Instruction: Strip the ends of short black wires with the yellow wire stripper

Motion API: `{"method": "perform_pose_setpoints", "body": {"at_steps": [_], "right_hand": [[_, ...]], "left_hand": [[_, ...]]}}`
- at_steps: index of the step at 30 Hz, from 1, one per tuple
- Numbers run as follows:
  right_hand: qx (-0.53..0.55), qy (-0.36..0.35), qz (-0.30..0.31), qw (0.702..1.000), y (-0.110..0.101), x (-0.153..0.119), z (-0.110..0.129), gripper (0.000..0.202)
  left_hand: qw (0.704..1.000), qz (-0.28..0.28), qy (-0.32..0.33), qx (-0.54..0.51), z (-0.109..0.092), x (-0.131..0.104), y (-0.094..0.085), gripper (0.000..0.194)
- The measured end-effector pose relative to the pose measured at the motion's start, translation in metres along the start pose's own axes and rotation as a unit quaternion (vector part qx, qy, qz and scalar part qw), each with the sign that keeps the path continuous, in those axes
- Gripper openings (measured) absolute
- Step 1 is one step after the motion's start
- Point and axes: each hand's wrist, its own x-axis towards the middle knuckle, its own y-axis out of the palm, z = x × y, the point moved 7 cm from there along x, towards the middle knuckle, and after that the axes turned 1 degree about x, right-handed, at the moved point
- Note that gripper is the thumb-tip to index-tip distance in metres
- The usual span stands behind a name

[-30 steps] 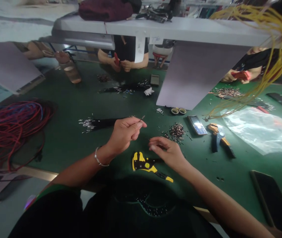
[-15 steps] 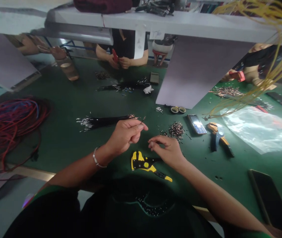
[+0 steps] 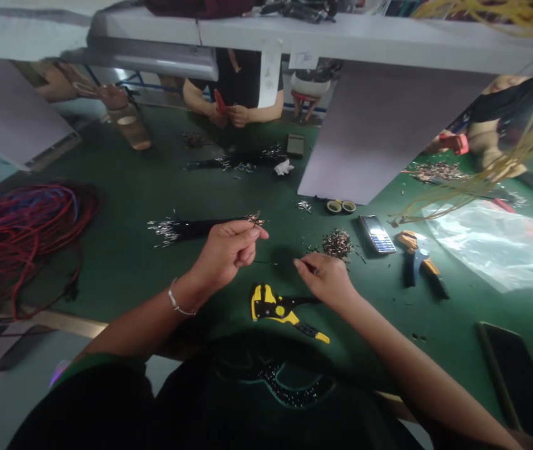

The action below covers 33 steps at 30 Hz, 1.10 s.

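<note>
Head-mounted, looks forward and down, pretty close in over left hand (image 3: pixel 224 253), right hand (image 3: pixel 327 276) and the green counter (image 3: pixel 435 319), tbh.

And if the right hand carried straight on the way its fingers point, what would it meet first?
Likely the tip of the thin dark wire, then the left hand; relative heights are unclear.

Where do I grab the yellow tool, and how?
Probably best by the handles of the yellow tool, coming from the right with the right hand. It lies flat, handles spread toward that side, and its chunky head points left, out of the way.
</note>
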Motion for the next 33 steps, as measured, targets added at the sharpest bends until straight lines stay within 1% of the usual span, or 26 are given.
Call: {"method": "perform_pose_setpoints", "body": {"at_steps": [2, 4, 8, 11, 15, 25, 29, 33], "right_hand": [[0.028, 0.013, -0.001, 1.0, 0.0, -0.001, 0.001, 0.024], [0.102, 0.038, -0.002, 0.994, -0.001, -0.003, 0.003, 0.016], [0.263, 0.077, 0.038, 0.961, 0.006, -0.005, 0.014, 0.018], [0.308, 0.078, 0.056, 0.947, 0.011, -0.005, 0.023, 0.019], [0.293, 0.063, 0.048, 0.953, 0.012, -0.004, 0.029, 0.013], [0.272, 0.039, 0.029, 0.961, 0.007, -0.003, 0.034, 0.012], [0.238, 0.005, 0.007, 0.971, 0.005, -0.002, 0.035, 0.014], [0.202, -0.042, -0.036, 0.978, -0.002, -0.002, 0.04, 0.014]], "left_hand": [[1.0, 0.001, 0.006, 0.0, 0.0, 0.001, 0.001, 0.009], [1.0, 0.007, 0.005, -0.002, 0.002, 0.001, 0.004, 0.009], [1.0, 0.014, 0.01, 0.002, 0.004, 0.0, 0.009, 0.009], [1.0, 0.019, 0.014, 0.0, 0.005, 0.0, 0.012, 0.01], [1.0, 0.025, 0.006, -0.009, 0.008, 0.0, 0.014, 0.011], [0.999, 0.031, -0.003, -0.016, 0.017, 0.0, 0.013, 0.012], [0.999, 0.045, -0.012, -0.005, 0.019, -0.002, 0.016, 0.014], [0.999, 0.042, -0.01, 0.033, 0.017, -0.001, 0.015, 0.016]]}}
